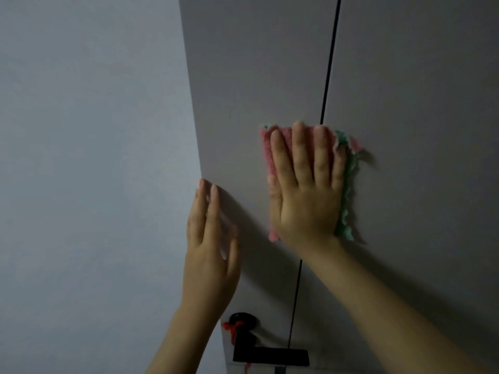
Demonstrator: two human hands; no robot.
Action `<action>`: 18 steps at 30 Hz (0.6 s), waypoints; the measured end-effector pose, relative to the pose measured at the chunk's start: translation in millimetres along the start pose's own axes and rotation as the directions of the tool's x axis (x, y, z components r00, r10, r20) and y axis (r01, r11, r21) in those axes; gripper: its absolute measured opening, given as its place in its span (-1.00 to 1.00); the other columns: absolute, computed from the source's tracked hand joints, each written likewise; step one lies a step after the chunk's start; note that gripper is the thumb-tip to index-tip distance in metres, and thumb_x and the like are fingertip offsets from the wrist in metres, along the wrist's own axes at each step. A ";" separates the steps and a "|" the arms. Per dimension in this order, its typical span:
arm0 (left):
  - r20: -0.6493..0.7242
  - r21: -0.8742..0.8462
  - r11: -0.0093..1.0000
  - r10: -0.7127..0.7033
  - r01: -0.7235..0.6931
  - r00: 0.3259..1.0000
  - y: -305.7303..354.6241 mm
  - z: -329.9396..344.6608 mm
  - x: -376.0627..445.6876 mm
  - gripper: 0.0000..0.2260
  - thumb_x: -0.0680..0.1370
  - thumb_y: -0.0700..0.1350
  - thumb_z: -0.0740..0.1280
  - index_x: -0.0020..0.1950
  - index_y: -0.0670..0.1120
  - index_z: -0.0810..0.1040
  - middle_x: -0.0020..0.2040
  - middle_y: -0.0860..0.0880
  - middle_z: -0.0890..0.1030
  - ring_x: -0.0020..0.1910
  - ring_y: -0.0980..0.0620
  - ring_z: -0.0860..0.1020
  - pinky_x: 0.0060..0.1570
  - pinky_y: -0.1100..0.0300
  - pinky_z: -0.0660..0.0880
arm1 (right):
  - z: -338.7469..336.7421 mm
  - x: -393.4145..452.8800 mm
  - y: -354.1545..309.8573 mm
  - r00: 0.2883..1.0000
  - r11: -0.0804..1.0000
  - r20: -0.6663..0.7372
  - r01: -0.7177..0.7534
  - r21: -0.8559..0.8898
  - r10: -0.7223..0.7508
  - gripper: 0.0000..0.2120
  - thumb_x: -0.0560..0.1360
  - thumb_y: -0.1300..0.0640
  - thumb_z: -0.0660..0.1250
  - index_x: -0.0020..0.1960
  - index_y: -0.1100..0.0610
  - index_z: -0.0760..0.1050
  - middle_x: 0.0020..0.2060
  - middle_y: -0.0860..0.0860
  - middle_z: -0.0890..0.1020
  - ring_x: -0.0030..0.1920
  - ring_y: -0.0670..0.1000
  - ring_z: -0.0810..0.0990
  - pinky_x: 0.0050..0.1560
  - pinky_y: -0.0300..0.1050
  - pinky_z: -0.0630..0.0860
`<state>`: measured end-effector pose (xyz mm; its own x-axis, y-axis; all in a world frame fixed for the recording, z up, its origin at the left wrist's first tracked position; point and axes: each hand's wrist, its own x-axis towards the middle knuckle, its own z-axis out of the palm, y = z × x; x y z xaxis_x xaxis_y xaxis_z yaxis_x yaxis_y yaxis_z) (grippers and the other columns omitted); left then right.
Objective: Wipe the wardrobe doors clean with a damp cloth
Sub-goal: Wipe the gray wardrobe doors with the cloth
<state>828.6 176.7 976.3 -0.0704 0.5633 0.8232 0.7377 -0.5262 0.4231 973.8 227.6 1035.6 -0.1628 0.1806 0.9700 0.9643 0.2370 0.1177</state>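
Head view, grey wardrobe doors (256, 76), pale wall (81, 130)

Two hands (213, 255) (307, 190), one cloth (348, 184), two doors (243, 90) (418, 103)

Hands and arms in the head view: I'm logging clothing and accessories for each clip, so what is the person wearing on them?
Nothing that shows. The left hand and right hand are bare, with no gloves and no rings visible on the fingers. Both forearms are bare as far as the picture's lower edge, with no sleeves, watch or bracelet in view. The fingernails look short and unpainted, though the light is dim.
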 end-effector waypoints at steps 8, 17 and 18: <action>0.080 -0.189 0.979 -0.057 0.071 0.995 -16.1 0.8 -6.5 -0.46 0.62 0.01 0.16 0.54 0.10 0.00 0.55 0.01 0.08 0.50 0.28 0.00 0.36 0.53 0.00 | 7.2 -97.3 21.8 0.877 0.893 0.220 0.448 -0.049 -0.428 -0.47 0.62 -0.01 -0.06 0.56 -0.02 -0.08 0.54 -0.03 -0.15 0.54 0.03 -0.14 0.48 0.05 -0.15; 0.131 -0.301 0.949 -0.058 0.095 0.990 -35.3 1.9 -16.9 -0.30 0.56 -0.18 0.20 0.44 0.44 -0.05 0.46 0.32 0.12 0.46 0.33 0.13 0.41 0.33 0.18 | 21.8 -77.7 -20.7 0.936 0.948 0.172 0.316 -0.023 -0.308 -0.45 0.62 -0.02 0.02 0.54 0.00 -0.12 0.52 -0.01 -0.24 0.52 0.05 -0.25 0.49 0.08 -0.26; 0.142 -0.317 0.943 -0.064 0.106 0.988 -37.3 1.7 -17.8 -0.30 0.56 -0.18 0.20 0.44 0.45 -0.04 0.45 0.31 0.13 0.45 0.34 0.14 0.41 0.31 0.19 | 21.4 -99.1 -14.4 0.891 0.910 0.222 0.413 -0.033 -0.396 -0.43 0.62 -0.03 0.04 0.55 0.00 -0.11 0.53 0.00 -0.23 0.53 0.05 -0.24 0.49 0.07 -0.28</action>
<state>803.6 187.4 945.2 -0.0214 0.6803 0.7326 0.4750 -0.6379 0.6062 971.6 226.7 933.2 -0.5732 0.2791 0.7704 0.8175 0.2583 0.5147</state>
